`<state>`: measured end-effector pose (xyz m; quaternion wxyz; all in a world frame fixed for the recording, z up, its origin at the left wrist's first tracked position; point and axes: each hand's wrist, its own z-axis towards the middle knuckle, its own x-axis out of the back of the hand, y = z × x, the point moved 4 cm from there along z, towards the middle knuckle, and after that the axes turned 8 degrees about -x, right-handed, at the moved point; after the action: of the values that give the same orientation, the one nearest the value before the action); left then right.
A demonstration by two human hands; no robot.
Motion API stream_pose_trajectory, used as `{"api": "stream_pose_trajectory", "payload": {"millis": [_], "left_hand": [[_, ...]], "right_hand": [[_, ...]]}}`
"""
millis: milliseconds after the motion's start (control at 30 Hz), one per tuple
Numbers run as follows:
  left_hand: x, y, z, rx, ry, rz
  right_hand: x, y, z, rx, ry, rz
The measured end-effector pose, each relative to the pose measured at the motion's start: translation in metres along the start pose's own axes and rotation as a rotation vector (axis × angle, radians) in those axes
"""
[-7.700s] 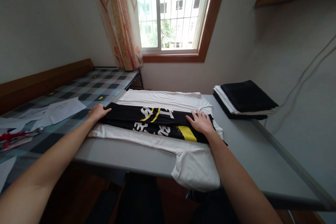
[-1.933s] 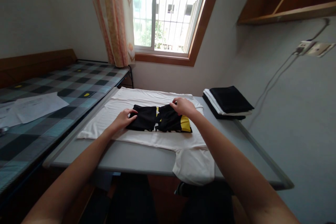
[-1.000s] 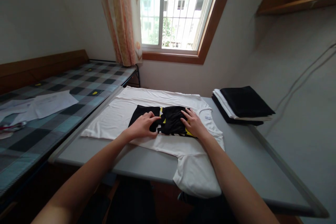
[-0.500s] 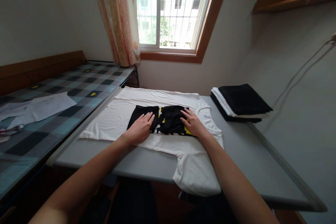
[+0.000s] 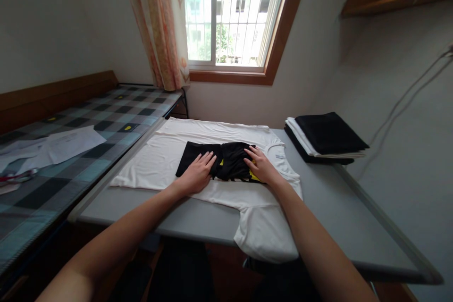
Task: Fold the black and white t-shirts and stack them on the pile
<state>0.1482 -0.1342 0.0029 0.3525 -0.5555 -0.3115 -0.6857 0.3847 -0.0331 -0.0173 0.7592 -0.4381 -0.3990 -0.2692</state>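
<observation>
A white T-shirt [image 5: 148, 165] lies spread on the grey table [image 5: 354, 212], its collar toward the right and one sleeve hanging over the front edge. On its middle rests a black folded garment [image 5: 233, 158] with patches of yellow print; its exact kind cannot be made out. My left hand [image 5: 197, 173] lies flat on the left part of the black garment, fingers stretched out. Fingers apart, my right hand [image 5: 261, 166] presses on the garment's right end, near the T-shirt's collar. Each palm covers part of the cloth.
A stack of folded black and white clothes [image 5: 329, 134] sits at the table's back right. To the left is a bed with a checked cover [image 5: 141, 112], with papers [image 5: 71, 144] on it. A barred window [image 5: 237, 14] and a curtain [image 5: 159, 23] are behind the table.
My left hand has slid a little to the right with the black cloth under it, closing the printed gap in the garment's middle. My right hand stays in place.
</observation>
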Motion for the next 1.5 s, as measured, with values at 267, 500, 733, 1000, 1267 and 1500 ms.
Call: {"api": "stream_pose_trajectory", "payload": {"millis": [267,500,733,1000,1267,1500], "left_hand": [[0.008,0.003,0.002,0.007,-0.065,-0.144],[0.036,-0.032,-0.001,0.220,0.246,-0.128],[0.020,-0.023,0.004,0.087,0.188,-0.099],[-0.003,-0.014,0.015,0.058,0.029,-0.017],[-0.002,-0.008,0.018,0.093,0.047,-0.026],[0.023,-0.036,0.006,0.083,0.207,-0.160]], "right_hand": [[0.009,-0.007,0.002,0.001,0.104,0.066],[0.043,0.010,-0.004,-0.446,0.364,0.086],[0.038,-0.009,-0.003,-0.177,0.307,0.096],[0.008,-0.062,-0.011,0.197,-0.029,-0.168],[-0.003,-0.063,-0.016,0.190,-0.098,-0.209],[0.019,-0.028,-0.005,-0.055,0.210,0.020]]}}
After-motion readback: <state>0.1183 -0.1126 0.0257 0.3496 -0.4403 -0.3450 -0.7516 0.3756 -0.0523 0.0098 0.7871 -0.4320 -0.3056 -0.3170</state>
